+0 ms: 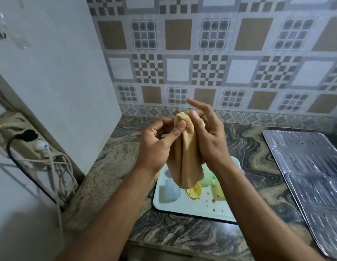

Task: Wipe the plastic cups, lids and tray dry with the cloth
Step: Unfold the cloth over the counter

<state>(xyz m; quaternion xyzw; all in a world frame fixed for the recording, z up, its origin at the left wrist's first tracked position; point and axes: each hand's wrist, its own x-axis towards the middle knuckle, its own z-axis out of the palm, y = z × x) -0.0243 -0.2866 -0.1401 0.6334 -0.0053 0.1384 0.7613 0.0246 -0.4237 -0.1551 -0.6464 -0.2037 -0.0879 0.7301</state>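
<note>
Holding the tan cloth (pixel 184 153) up between both hands above the counter, the person appears to be working on something small wrapped inside it, or else gathering the cloth for the next wipe; which of the two cannot be told, since whatever pale thing shows by the right palm is mostly hidden. The left hand (pixel 160 142) pinches a fold of the cloth between thumb and curled fingers. The right hand (pixel 205 136) clasps the other side with thumb and lower fingers, its index finger sticking out straight and free. The cloth's loose end hangs down over the tray.

Below the hands, the white tray (pixel 182 209) lies flat on the marbled stone counter (pixel 254 157), near its front edge. On it stand a pale blue cup (pixel 168 192) at the left, a yellow lid or small dish (pixel 194 189) in the middle, a green cup (pixel 207 180) partly behind the cloth, and a yellowish cup (pixel 218 193) to the right. Brown specks dot the tray's bare floor, so it looks unwiped.

My reading is that the drying is at an early or middle stage. The next move calls for setting down whatever is in the cloth, then lifting one cup clear with one hand while the other pushes cloth inside it.

To the right lies a ridged metal sheet (pixel 310 166). Farther left, a power strip (pixel 28 146) with cords hangs on the wall, and patterned tiles (pixel 211 63) back the counter.
</note>
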